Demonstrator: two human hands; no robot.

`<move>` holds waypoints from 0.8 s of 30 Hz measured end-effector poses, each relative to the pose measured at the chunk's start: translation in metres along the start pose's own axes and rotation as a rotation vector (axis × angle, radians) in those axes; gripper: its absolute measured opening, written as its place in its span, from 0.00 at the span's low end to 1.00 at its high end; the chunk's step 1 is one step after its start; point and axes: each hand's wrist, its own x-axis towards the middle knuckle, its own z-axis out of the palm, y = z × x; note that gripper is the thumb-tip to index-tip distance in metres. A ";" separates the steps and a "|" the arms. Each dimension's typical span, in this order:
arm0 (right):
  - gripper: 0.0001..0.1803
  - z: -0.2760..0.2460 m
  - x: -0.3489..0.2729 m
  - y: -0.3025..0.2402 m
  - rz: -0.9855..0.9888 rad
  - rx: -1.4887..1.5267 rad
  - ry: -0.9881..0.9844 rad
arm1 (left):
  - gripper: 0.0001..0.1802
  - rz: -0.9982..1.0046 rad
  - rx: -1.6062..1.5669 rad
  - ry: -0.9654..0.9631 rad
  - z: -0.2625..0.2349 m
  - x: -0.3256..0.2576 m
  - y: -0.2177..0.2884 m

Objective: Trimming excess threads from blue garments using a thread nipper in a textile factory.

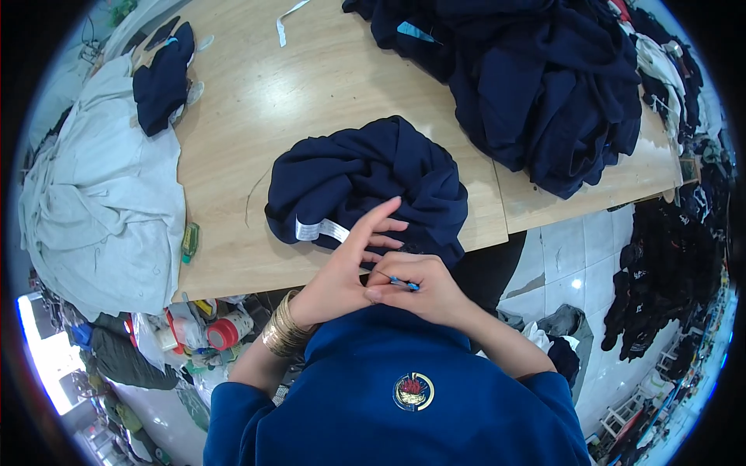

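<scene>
In front of me a bunched navy garment [365,167] lies on the table, with a white label [320,230] showing on its near left side. My left hand [346,268] is over the garment's near edge, fingers stretched out and apart. Its thumb side is close against my right hand [423,287], whose fingers are curled round a small blue-handled tool [405,284] with a thin dark tip. The tool's exact kind is too small to make out. Gold bangles [285,330] circle my left wrist.
A large navy fabric pile [544,93] covers the table's [233,93] far right. Pale cloth [105,202] drapes over its left end, with a smaller navy piece [163,81] on top. A small green-and-yellow object [189,242] lies beside it. Dark garments [660,272] hang or lie at right.
</scene>
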 end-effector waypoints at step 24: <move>0.10 -0.113 -0.009 0.034 0.167 -0.129 0.829 | 0.15 0.484 0.998 0.344 -0.116 0.121 0.031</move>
